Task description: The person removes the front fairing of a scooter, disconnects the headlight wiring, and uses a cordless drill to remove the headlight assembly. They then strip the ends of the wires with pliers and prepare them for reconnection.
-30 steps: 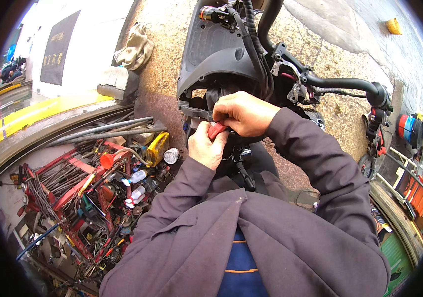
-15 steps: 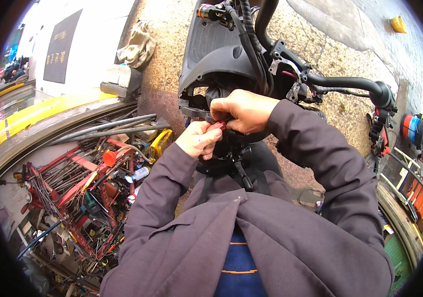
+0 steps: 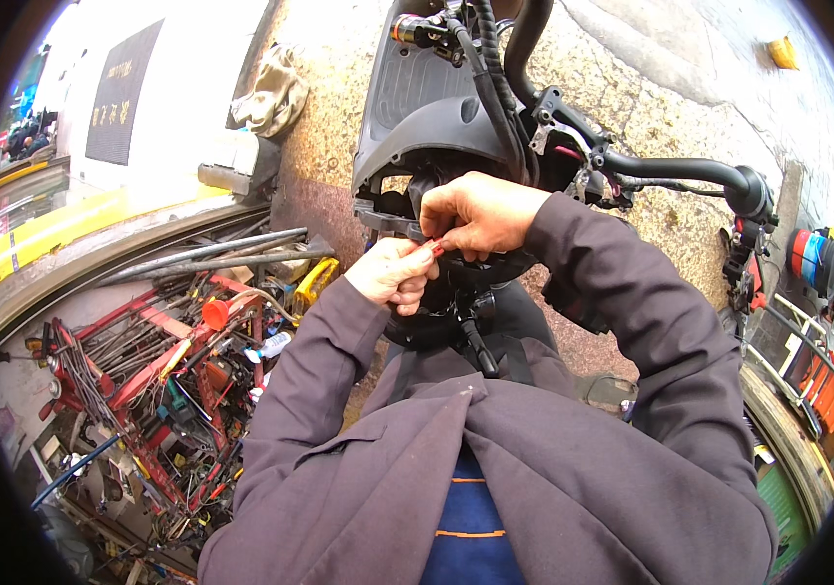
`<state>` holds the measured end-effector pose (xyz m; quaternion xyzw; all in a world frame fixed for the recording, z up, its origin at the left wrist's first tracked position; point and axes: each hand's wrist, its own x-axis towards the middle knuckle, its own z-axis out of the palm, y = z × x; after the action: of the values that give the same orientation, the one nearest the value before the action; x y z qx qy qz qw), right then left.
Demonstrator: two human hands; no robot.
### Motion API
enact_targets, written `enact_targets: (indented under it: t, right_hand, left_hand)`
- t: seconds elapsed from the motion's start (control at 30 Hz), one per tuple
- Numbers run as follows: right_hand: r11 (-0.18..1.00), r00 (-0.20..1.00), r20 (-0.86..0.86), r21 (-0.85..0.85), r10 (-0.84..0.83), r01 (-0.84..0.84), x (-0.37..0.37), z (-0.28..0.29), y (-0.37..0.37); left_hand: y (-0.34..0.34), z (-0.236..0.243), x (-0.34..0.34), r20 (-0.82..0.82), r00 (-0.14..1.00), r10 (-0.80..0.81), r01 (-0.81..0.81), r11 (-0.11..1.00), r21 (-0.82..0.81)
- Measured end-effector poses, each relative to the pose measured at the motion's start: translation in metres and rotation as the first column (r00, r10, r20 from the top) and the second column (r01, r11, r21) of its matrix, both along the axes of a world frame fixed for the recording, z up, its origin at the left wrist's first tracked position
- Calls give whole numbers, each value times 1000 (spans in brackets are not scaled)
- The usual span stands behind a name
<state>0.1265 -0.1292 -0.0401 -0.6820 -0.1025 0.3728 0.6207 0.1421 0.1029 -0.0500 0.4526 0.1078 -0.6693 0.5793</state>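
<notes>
In front of my body, my left hand [image 3: 395,274] pinches a small red piece [image 3: 437,250] between thumb and fingers. My right hand [image 3: 485,211] is closed at the other side of that piece, its thumb and fingertips pressed against it. The piece is too small to tell its kind. Both hands work over the opened black front body [image 3: 436,132] of a scooter, where dark parts show in the cavity behind my fingers. Black cables [image 3: 488,83] run up just beyond my right hand.
The scooter's black handlebar [image 3: 675,163] reaches right, with a bare metal lever bracket [image 3: 588,161] near its middle. At left lies a dense heap of tools on a red metal frame [image 3: 149,375], with an orange funnel [image 3: 215,313]. A tan cloth bag [image 3: 273,90] rests on the floor.
My right fingers have shifted and uncurled a little, so more of the red piece shows between both hands. My left hand stays nearly in place.
</notes>
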Motion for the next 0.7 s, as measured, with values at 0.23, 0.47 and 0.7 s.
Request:
enact_targets:
  t: [0.23,0.47,0.7]
  right_hand:
    - [999,998,-54,13,-30,31,0,-3,2]
    - [998,996,82,-39,-40,43,-1,-8,6]
    - [993,987,162,-118,-8,28,0,-3,5]
  left_hand:
    - [1,-5,-2,-37,999,26,-27,1000,-16]
    - [-4,-1,-9,23,998,56,-57,998,22]
    - [-9,5,-14,85,992,96,-102,993,68]
